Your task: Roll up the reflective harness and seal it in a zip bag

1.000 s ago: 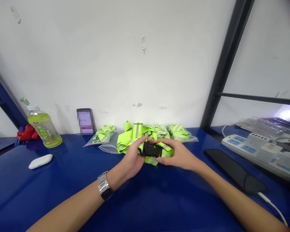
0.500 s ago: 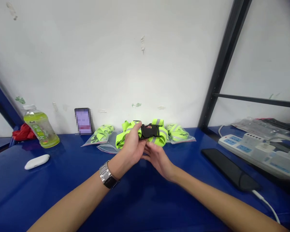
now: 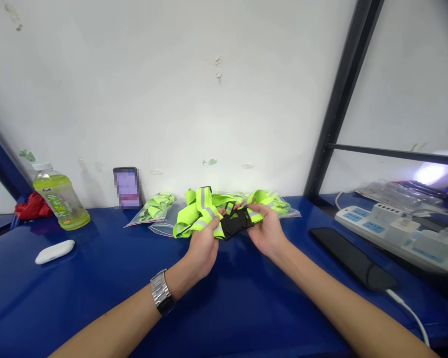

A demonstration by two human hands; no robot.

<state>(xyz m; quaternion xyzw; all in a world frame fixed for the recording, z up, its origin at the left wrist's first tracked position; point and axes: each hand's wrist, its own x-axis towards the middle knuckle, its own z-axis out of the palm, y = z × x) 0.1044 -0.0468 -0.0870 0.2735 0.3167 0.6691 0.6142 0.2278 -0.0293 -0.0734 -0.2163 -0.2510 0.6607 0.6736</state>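
We are holding a bright yellow-green reflective strap (image 3: pixel 201 211) with its black buckle (image 3: pixel 236 223) just above the blue table (image 3: pixel 97 298), close to the back wall. The strap is bunching in loose loops to the left of the buckle, and that is where we are seeing the trouble: a loop could be slipping under our fingers or twisting near the buckle, so the webbing might end up kinked or caught. The loose tail is also hanging close to the bagged straps (image 3: pixel 159 206) behind it, and it could be snagging on one of them or dragging a bag forward. The plastic bottle (image 3: pixel 57 196) and the white case (image 3: pixel 55 251) are sitting well apart to the left, so we are judging them safe.

Our left hand (image 3: pixel 203 248) is curling closed on the strap at the buckle's left end, thumb on top. Our right hand (image 3: pixel 267 228) is pinching the buckle's right end and the strap there, fingers partly closed around it.
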